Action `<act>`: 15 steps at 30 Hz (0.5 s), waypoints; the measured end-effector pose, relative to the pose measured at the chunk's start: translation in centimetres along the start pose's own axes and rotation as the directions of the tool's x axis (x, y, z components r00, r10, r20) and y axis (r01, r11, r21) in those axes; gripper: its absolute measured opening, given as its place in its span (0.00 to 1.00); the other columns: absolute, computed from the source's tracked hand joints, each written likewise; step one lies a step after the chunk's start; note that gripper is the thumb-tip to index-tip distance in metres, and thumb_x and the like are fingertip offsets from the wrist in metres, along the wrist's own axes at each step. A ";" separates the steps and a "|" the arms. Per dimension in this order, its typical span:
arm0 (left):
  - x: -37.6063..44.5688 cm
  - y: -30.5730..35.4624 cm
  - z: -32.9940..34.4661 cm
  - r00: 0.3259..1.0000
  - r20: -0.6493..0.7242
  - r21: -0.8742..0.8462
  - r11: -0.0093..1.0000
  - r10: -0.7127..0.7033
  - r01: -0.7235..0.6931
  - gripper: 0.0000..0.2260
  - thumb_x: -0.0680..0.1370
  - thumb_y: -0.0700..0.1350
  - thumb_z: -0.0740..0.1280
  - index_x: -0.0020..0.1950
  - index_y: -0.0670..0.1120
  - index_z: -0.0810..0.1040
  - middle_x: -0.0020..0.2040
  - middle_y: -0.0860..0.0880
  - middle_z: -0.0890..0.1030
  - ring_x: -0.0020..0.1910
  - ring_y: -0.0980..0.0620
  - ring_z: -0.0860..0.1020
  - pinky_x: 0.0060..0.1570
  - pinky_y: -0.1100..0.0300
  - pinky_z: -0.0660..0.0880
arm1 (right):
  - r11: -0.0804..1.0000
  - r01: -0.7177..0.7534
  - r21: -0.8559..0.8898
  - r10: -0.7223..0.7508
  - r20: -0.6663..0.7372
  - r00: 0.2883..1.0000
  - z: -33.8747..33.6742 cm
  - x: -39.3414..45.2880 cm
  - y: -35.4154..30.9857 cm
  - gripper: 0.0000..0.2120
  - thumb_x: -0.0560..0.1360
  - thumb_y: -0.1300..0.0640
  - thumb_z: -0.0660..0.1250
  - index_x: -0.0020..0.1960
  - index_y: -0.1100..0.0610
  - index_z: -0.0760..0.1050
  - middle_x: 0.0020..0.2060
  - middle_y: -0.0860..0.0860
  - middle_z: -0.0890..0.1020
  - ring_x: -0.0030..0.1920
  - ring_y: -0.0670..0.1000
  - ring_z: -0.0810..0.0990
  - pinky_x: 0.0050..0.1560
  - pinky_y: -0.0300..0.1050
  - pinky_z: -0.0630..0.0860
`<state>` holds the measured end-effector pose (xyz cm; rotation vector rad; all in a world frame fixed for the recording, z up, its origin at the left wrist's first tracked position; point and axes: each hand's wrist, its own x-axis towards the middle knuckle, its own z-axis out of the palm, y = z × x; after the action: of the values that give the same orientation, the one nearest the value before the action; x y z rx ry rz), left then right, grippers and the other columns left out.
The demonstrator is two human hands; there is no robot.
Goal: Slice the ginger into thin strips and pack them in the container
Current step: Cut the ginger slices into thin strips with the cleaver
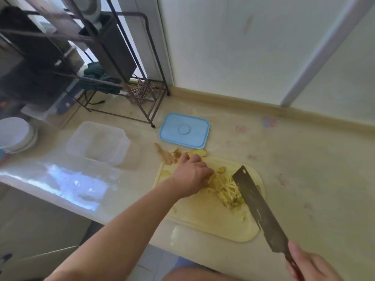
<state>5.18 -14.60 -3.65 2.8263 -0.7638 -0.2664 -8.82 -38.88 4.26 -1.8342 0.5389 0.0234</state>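
A pale yellow cutting board [205, 216] lies on the counter with a heap of thin ginger strips [227, 189] on it. My left hand [192, 175] rests on the left side of the heap, fingers curled into the strips. My right hand [310, 264] grips the handle of a cleaver [257, 205], whose blade stands against the right side of the heap. Unsliced ginger pieces and peel [172, 156] lie at the board's far left corner. The clear plastic container [99, 142] stands open to the left, and its blue lid [184, 130] lies flat behind the board.
A dark metal rack [97, 63] with dishes and a cloth stands at the back left. White bowls [16, 134] sit at the far left. The counter's front edge runs below the board, and a wall with a raised ledge borders the back.
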 end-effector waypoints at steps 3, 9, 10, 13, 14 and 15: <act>-0.2 -0.2 0.0 0.999 -0.042 0.054 0.998 0.026 -0.023 0.09 0.73 0.50 0.70 0.52 0.52 0.84 0.45 0.54 0.82 0.54 0.43 0.73 0.52 0.48 0.59 | 0.985 0.064 0.158 -0.044 -0.128 0.991 0.7 -1.1 -2.2 0.36 0.79 0.60 0.61 0.14 0.55 0.53 0.10 0.42 0.48 0.34 0.25 0.71 0.22 0.32 0.68; -0.3 -0.3 0.2 0.993 -0.100 0.082 0.995 0.064 -0.056 0.07 0.71 0.51 0.70 0.40 0.49 0.84 0.43 0.53 0.80 0.51 0.43 0.75 0.50 0.49 0.58 | 0.967 -0.223 -0.124 0.236 0.105 0.966 -1.0 -3.5 -1.6 0.21 0.78 0.59 0.66 0.29 0.69 0.75 0.20 0.63 0.74 0.18 0.51 0.69 0.21 0.41 0.70; -0.4 -0.3 0.2 0.993 -0.099 0.098 0.994 0.066 -0.056 0.07 0.70 0.51 0.69 0.39 0.49 0.84 0.42 0.53 0.80 0.50 0.43 0.75 0.49 0.49 0.58 | 0.958 -0.230 -0.169 0.253 0.129 0.959 -1.2 -3.7 -1.9 0.18 0.77 0.59 0.66 0.32 0.68 0.77 0.24 0.61 0.78 0.20 0.50 0.73 0.22 0.35 0.70; -1.0 -0.3 -0.2 0.991 -0.133 0.022 1.000 0.015 -0.013 0.08 0.71 0.51 0.69 0.38 0.49 0.83 0.41 0.54 0.80 0.50 0.44 0.75 0.49 0.51 0.58 | 0.953 -0.193 -0.232 0.229 0.140 0.963 -1.3 -3.9 -2.0 0.18 0.76 0.56 0.67 0.32 0.65 0.78 0.24 0.56 0.79 0.23 0.50 0.77 0.24 0.34 0.71; -1.4 -0.3 -0.4 0.989 -0.143 -0.050 0.999 -0.023 0.016 0.08 0.73 0.52 0.68 0.40 0.49 0.83 0.42 0.54 0.81 0.50 0.46 0.75 0.49 0.51 0.60 | 0.948 -0.214 -0.236 0.253 0.148 0.956 -1.4 -4.1 -2.2 0.23 0.77 0.48 0.67 0.31 0.64 0.77 0.22 0.56 0.78 0.22 0.51 0.75 0.24 0.37 0.70; -1.9 -0.3 -0.8 0.990 -0.121 -0.144 0.988 -0.077 0.060 0.08 0.75 0.52 0.68 0.42 0.49 0.83 0.44 0.54 0.81 0.51 0.48 0.74 0.51 0.51 0.63 | 0.937 -0.239 -0.254 0.288 0.174 0.942 -1.3 -4.2 -2.4 0.30 0.74 0.38 0.65 0.30 0.63 0.76 0.21 0.55 0.77 0.21 0.52 0.74 0.22 0.38 0.68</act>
<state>3.84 -13.28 -2.72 2.7099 -0.5976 -0.1431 -11.98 -38.06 8.03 -1.9407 0.6523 0.4746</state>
